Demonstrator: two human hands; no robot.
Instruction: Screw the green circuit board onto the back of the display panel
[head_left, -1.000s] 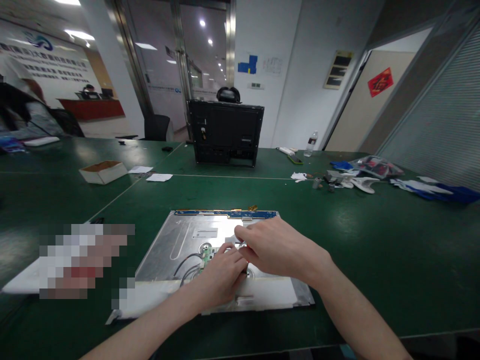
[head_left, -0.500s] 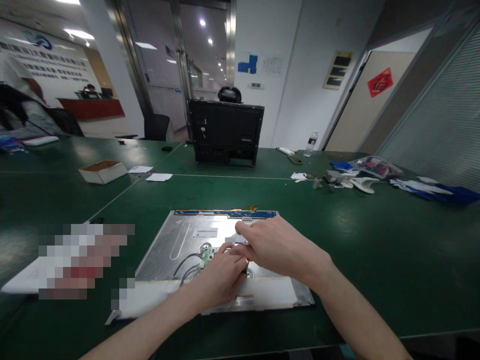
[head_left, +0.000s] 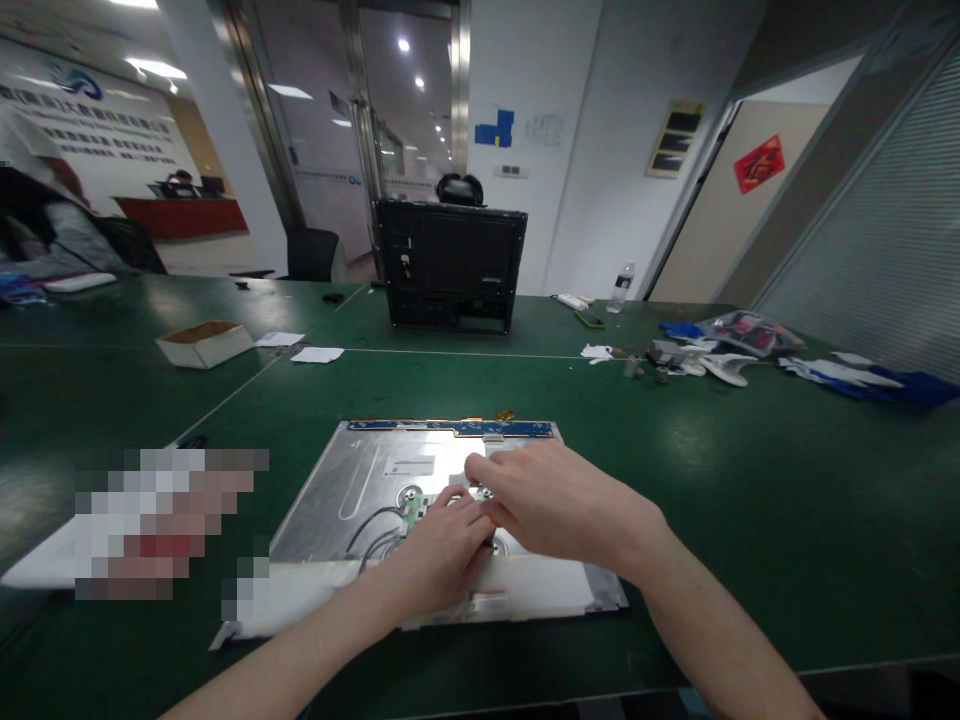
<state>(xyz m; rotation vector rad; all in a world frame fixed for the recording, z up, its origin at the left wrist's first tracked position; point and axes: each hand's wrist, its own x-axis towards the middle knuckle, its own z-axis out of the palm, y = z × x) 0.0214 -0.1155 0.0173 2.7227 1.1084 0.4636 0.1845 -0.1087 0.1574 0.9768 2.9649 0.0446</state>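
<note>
Two hands on one flat display panel [head_left: 367, 475], head view only. The panel lies face-down on the green table [head_left: 750, 520], near the front edge and right below the camera, silver metal back up. A blue strip [head_left: 420, 427] runs along its far edge.

Left hand [head_left: 442, 555] is curled, its fingertips pressed down at the panel's middle, just beside a small green circuit board [head_left: 412, 508] with black cables [head_left: 373, 522] running off it. Right hand [head_left: 559, 500] is also curled, fingers bent down and touching the left hand's fingertips. A red bit [head_left: 492, 521] shows between them; cannot tell what it is, or whether either hand actually grips it.

Handling guess: the panel is likely light and thin, stiff enough but prone to flexing, with a fragile face underneath and a slick metal back. Best held by the long side edges, both hands, clear of the board and cables.

Further back on the table are a black monitor housing [head_left: 450, 265] standing upright, a cardboard box [head_left: 202, 343] far left, a water bottle [head_left: 621, 287] and blue-and-white gloves [head_left: 855, 378] far right.
</note>
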